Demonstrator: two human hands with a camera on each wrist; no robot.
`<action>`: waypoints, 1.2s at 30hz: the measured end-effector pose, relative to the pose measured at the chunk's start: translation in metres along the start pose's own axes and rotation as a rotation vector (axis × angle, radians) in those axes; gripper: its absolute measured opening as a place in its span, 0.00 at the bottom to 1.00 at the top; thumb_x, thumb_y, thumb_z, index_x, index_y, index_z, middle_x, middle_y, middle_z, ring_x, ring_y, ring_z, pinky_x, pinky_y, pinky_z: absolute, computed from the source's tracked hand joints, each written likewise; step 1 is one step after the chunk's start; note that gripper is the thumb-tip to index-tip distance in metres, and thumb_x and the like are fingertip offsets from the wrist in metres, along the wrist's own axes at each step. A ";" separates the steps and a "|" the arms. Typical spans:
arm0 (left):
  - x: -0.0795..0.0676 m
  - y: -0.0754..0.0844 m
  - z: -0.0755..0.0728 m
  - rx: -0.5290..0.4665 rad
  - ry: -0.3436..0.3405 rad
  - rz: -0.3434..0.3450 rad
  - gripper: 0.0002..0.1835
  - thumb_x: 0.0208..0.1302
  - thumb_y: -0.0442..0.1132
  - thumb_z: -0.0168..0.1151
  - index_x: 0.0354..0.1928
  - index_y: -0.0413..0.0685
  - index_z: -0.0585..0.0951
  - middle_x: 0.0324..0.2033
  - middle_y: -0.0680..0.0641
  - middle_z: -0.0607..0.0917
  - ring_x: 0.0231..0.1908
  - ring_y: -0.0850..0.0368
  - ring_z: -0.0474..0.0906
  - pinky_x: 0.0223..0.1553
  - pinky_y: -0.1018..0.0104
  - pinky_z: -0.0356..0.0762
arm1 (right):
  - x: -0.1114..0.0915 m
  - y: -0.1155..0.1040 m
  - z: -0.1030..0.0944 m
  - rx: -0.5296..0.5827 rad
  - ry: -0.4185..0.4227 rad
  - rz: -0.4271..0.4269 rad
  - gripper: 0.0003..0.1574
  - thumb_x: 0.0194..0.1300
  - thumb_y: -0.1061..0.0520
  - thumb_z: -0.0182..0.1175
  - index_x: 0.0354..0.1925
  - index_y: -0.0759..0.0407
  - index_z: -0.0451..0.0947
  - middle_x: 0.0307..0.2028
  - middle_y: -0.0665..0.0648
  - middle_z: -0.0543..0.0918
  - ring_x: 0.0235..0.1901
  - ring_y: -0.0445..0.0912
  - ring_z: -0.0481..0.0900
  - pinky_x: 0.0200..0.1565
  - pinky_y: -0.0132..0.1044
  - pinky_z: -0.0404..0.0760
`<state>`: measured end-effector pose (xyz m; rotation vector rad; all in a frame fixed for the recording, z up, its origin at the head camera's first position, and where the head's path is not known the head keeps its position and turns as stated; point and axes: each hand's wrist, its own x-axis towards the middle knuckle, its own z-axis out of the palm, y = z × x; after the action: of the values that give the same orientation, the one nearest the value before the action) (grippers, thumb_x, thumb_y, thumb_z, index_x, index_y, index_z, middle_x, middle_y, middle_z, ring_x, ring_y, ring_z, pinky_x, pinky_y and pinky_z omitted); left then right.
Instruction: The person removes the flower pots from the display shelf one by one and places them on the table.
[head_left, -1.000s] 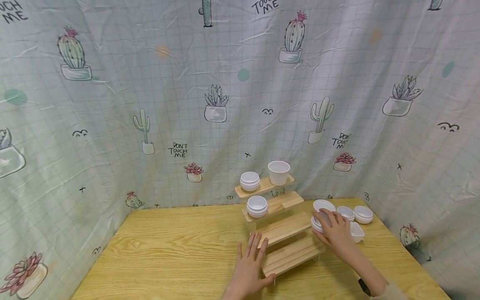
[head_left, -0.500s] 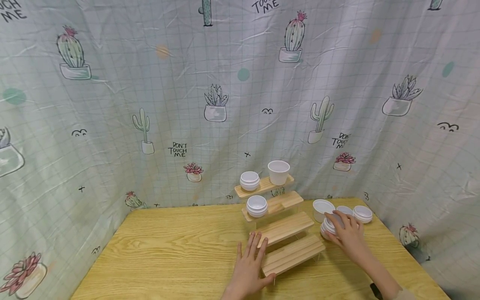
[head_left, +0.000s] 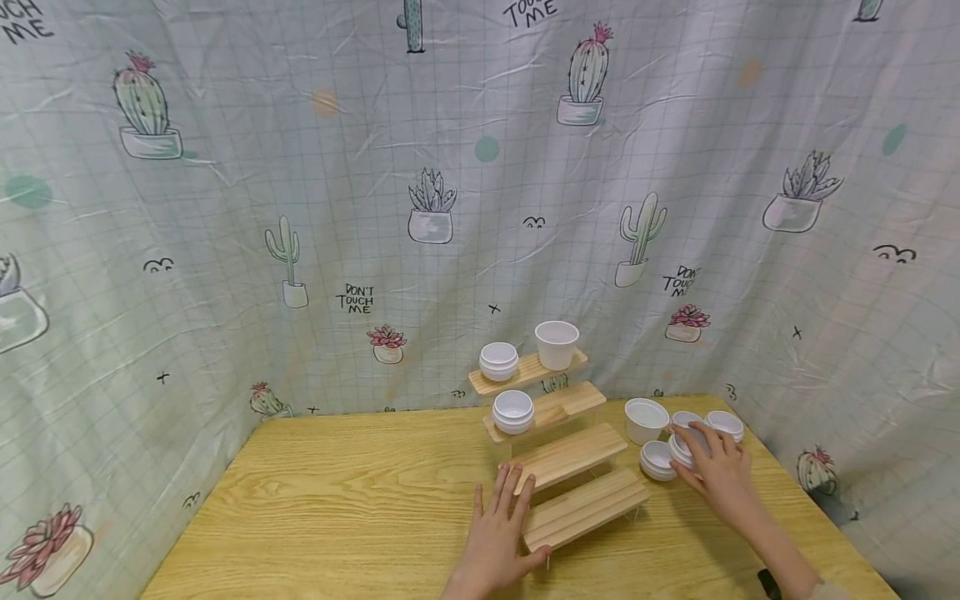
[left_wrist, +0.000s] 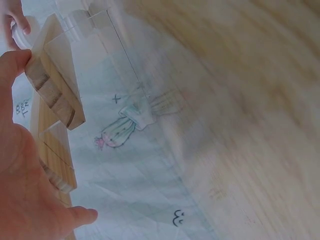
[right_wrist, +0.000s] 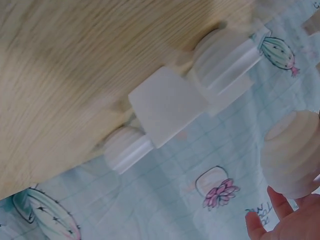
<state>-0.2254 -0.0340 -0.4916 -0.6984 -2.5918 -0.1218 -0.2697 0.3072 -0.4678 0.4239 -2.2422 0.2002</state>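
My right hand [head_left: 716,471] grips a white ridged round pot [right_wrist: 292,152] by its sides, held above the table at the right. Beside it in the head view, another low round pot [head_left: 657,462] stands on the table. My left hand [head_left: 495,533] rests against the left end of a stepped wooden stand [head_left: 588,508], fingers spread and straight. In the left wrist view its thumb touches the end of a wooden tier [left_wrist: 55,95]. Two round pots [head_left: 498,361] [head_left: 513,412] and a taller tapered pot [head_left: 557,344] stand on the upper tiers.
A wider white pot [head_left: 646,420] and a small round pot [head_left: 724,425] stand at the table's back right. A square white pot [right_wrist: 170,105] shows in the right wrist view. Behind the wooden table [head_left: 337,500] hangs a cactus-print curtain [head_left: 337,208].
My right hand has moved to the right, away from the stand, with the round pot in its grip. A low round pot beside it has come into sight. My left hand stays put.
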 end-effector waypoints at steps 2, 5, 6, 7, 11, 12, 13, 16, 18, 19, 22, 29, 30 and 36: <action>0.000 0.000 0.000 0.002 0.002 0.003 0.49 0.47 0.70 0.52 0.67 0.52 0.54 0.67 0.46 0.55 0.67 0.48 0.49 0.56 0.40 0.61 | -0.001 0.002 -0.001 -0.003 0.001 0.007 0.31 0.49 0.44 0.63 0.51 0.54 0.71 0.47 0.65 0.71 0.41 0.60 0.68 0.34 0.60 0.65; 0.000 -0.001 0.000 0.002 -0.002 0.005 0.49 0.48 0.70 0.52 0.68 0.53 0.53 0.67 0.46 0.55 0.67 0.48 0.49 0.56 0.40 0.61 | -0.003 0.007 -0.001 -0.009 0.004 0.014 0.30 0.50 0.43 0.62 0.50 0.55 0.71 0.47 0.65 0.71 0.40 0.61 0.68 0.32 0.60 0.65; 0.000 -0.001 0.000 0.004 -0.002 0.006 0.49 0.48 0.70 0.52 0.68 0.53 0.53 0.67 0.46 0.55 0.67 0.48 0.49 0.56 0.40 0.61 | -0.004 0.008 -0.002 -0.012 0.006 0.016 0.30 0.51 0.43 0.61 0.50 0.55 0.71 0.46 0.66 0.71 0.40 0.61 0.68 0.32 0.60 0.66; 0.000 -0.001 0.000 0.004 -0.003 0.006 0.49 0.48 0.70 0.52 0.68 0.53 0.53 0.67 0.46 0.55 0.67 0.48 0.49 0.56 0.40 0.60 | -0.005 0.010 -0.002 -0.015 0.004 0.020 0.30 0.50 0.44 0.62 0.50 0.55 0.71 0.46 0.66 0.71 0.40 0.61 0.68 0.32 0.60 0.66; 0.000 -0.001 0.000 0.005 -0.004 0.004 0.49 0.47 0.70 0.52 0.68 0.53 0.53 0.68 0.46 0.54 0.67 0.48 0.49 0.56 0.40 0.60 | -0.007 0.016 -0.003 -0.023 -0.005 0.041 0.30 0.54 0.40 0.58 0.50 0.55 0.71 0.46 0.65 0.71 0.39 0.61 0.68 0.33 0.58 0.64; 0.000 -0.001 0.001 0.008 -0.004 0.004 0.49 0.47 0.70 0.52 0.68 0.53 0.53 0.68 0.46 0.54 0.67 0.48 0.49 0.56 0.40 0.60 | -0.008 0.017 -0.003 -0.025 -0.010 0.049 0.30 0.55 0.38 0.56 0.50 0.55 0.71 0.46 0.65 0.71 0.39 0.61 0.68 0.33 0.58 0.63; 0.000 -0.001 0.001 0.008 -0.005 0.003 0.49 0.47 0.70 0.52 0.68 0.53 0.53 0.68 0.46 0.54 0.67 0.48 0.49 0.57 0.41 0.60 | -0.009 0.019 -0.003 -0.027 -0.015 0.057 0.30 0.55 0.38 0.56 0.50 0.55 0.70 0.47 0.65 0.70 0.40 0.61 0.68 0.34 0.58 0.62; 0.000 -0.001 0.001 0.013 -0.010 0.003 0.49 0.47 0.71 0.51 0.68 0.53 0.53 0.68 0.46 0.54 0.67 0.48 0.49 0.57 0.41 0.60 | -0.012 0.024 -0.003 -0.037 -0.031 0.079 0.30 0.52 0.43 0.61 0.50 0.55 0.70 0.47 0.66 0.70 0.41 0.63 0.67 0.36 0.59 0.61; 0.000 -0.001 0.001 0.014 -0.010 0.004 0.49 0.47 0.71 0.51 0.68 0.53 0.53 0.68 0.46 0.54 0.67 0.48 0.49 0.57 0.41 0.60 | -0.014 0.027 -0.003 -0.048 -0.035 0.088 0.31 0.48 0.47 0.65 0.50 0.55 0.70 0.47 0.66 0.70 0.41 0.64 0.68 0.36 0.61 0.61; 0.000 -0.001 0.001 0.015 -0.011 0.003 0.49 0.47 0.71 0.51 0.68 0.53 0.53 0.68 0.46 0.54 0.67 0.48 0.49 0.57 0.41 0.60 | -0.015 0.029 -0.003 -0.049 -0.039 0.093 0.32 0.45 0.50 0.67 0.50 0.55 0.70 0.47 0.66 0.70 0.42 0.65 0.67 0.36 0.61 0.61; 0.000 -0.001 0.001 0.017 -0.015 0.001 0.49 0.47 0.71 0.51 0.68 0.53 0.53 0.68 0.46 0.54 0.67 0.48 0.49 0.57 0.41 0.60 | -0.016 0.034 -0.003 -0.058 -0.049 0.109 0.33 0.42 0.53 0.68 0.49 0.55 0.70 0.46 0.66 0.70 0.41 0.66 0.67 0.34 0.61 0.62; 0.000 -0.001 0.000 0.004 -0.032 -0.010 0.49 0.48 0.71 0.51 0.68 0.54 0.52 0.68 0.47 0.52 0.68 0.48 0.48 0.58 0.41 0.58 | -0.021 0.044 -0.003 -0.084 -0.059 0.121 0.32 0.44 0.53 0.67 0.49 0.55 0.70 0.46 0.68 0.70 0.37 0.66 0.67 0.30 0.60 0.62; 0.000 -0.001 0.000 0.005 -0.032 -0.011 0.49 0.48 0.71 0.51 0.68 0.54 0.52 0.68 0.47 0.52 0.68 0.48 0.48 0.58 0.41 0.58 | -0.022 0.046 -0.004 -0.089 -0.054 0.121 0.32 0.43 0.53 0.67 0.49 0.55 0.70 0.45 0.68 0.70 0.37 0.66 0.68 0.29 0.60 0.62; 0.000 -0.001 0.001 0.018 -0.022 -0.006 0.49 0.47 0.71 0.50 0.68 0.54 0.52 0.68 0.47 0.53 0.67 0.48 0.49 0.58 0.42 0.59 | -0.026 0.054 -0.004 -0.084 -0.048 0.148 0.29 0.47 0.52 0.66 0.48 0.56 0.70 0.46 0.68 0.71 0.38 0.66 0.67 0.31 0.61 0.61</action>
<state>-0.2265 -0.0344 -0.4925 -0.6896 -2.6123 -0.0927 -0.2713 0.3644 -0.4852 0.2196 -2.3213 0.1743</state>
